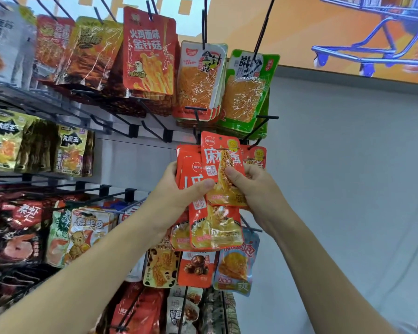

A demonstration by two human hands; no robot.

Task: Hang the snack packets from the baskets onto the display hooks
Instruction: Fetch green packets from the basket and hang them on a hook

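My left hand (176, 196) grips a stack of orange-red snack packets (212, 227), thumb on the front. My right hand (253, 186) pinches a single orange-red packet (221, 165) of the same kind, held upright just in front of the stack. Its top edge sits right below a black display hook (198, 116) at the rack's right end. More matching packets (256, 156) hang behind on the right. No basket is in view.
The rack is crowded with hanging snack packets: red ones (150, 51), an orange pack (200, 78) and a green pack (246, 90) above, others below (196, 268). Bare black hooks (155, 121) jut out at mid-left. A grey wall (348, 189) lies to the right.
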